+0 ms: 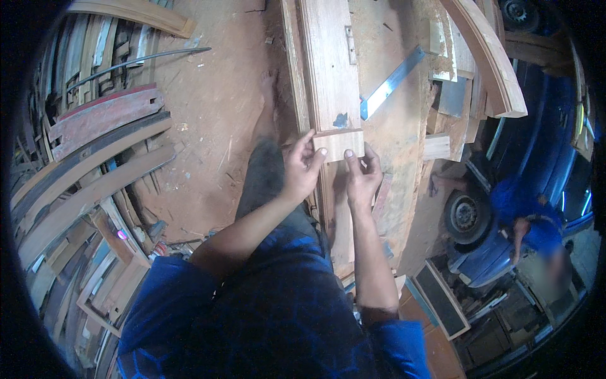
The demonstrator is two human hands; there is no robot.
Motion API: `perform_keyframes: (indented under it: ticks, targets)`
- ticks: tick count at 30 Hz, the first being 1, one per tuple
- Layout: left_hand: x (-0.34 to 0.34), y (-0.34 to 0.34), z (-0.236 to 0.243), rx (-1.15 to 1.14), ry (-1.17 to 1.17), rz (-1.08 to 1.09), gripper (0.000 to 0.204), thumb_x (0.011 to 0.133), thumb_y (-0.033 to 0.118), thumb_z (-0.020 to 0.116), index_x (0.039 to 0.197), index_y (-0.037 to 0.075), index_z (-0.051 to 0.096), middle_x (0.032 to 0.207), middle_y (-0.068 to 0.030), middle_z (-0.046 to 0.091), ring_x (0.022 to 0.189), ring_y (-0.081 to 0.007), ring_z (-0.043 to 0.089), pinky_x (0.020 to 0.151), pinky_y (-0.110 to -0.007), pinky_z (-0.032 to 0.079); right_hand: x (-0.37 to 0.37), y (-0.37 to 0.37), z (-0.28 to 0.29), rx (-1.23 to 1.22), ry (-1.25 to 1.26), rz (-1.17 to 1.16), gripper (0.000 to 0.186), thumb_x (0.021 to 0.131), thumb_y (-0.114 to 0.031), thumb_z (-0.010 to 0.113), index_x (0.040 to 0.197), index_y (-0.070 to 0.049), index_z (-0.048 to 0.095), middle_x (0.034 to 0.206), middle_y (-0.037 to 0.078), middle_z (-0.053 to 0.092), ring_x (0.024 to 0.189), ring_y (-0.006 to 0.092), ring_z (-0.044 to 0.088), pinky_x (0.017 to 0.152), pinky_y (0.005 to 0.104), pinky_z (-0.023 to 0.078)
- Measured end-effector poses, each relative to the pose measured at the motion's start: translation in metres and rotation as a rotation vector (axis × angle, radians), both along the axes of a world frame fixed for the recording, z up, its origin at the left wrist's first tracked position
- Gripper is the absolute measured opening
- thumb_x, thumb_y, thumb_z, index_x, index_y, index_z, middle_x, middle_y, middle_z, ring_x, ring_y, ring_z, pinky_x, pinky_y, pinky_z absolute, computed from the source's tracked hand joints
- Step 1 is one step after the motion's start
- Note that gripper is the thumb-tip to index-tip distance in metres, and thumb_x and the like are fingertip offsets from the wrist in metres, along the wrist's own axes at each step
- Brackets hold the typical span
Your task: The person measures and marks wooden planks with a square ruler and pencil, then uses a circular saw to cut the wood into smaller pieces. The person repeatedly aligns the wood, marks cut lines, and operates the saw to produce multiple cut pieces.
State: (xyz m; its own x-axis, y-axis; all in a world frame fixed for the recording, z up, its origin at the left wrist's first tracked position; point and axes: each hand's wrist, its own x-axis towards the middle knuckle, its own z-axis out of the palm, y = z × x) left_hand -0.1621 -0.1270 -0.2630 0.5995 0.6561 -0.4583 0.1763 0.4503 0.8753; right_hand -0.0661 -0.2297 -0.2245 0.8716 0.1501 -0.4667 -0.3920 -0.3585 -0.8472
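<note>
A small pale wooden block point(341, 146) lies across the near end of a long wooden board point(325, 69). My left hand point(303, 167) grips the block's left edge, thumb on top. On its right edge, my right hand point(363, 174) holds it the same way, thumb and fingers closed. A dark patch point(341, 120) marks the board just beyond the block. Farther up, a metal hinge-like plate point(350, 44) sits along the board's right edge. To the right of the board rests a shiny metal blade-like tool point(392, 83).
Stacked timber point(88, 145) fills the left side. A curved wooden piece point(489, 57) and wood offcuts point(437, 146) lie at the right. Beyond them a person in blue point(527, 208) is beside a blue vehicle point(536, 151) and a wheel point(466, 218). Sandy ground point(214, 82) lies left of the board.
</note>
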Motion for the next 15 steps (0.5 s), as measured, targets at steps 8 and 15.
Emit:
perform_keyframes:
  ticks: [8, 15]
  targets:
    - [-0.025, 0.06, 0.018, -0.199, -0.114, -0.097, 0.07, 0.101, 0.006, 0.066, 0.161, -0.001, 0.03, 0.133, -0.0115, 0.062, 0.118, -0.0174, 0.063, 0.104, -0.031, 0.051, -0.024, -0.013, 0.024, -0.04, -0.07, 0.271, 0.046, 0.09, -0.011, 0.082, 0.127, 0.002, 0.058, 0.114, 0.011, 0.068, 0.091, 0.0136, 0.065, 0.083, 0.0289, 0.053]
    - [0.002, 0.072, 0.038, -0.278, -0.061, -0.346, 0.073, 0.096, 0.007, 0.073, 0.157, -0.003, 0.034, 0.13, -0.0178, 0.066, 0.117, -0.0183, 0.065, 0.101, -0.033, 0.053, -0.02, 0.015, 0.048, 0.192, 0.288, 0.311, 0.072, 0.095, 0.001, 0.069, 0.157, -0.001, 0.034, 0.12, 0.013, 0.063, 0.087, 0.0131, 0.066, 0.076, 0.0274, 0.056]
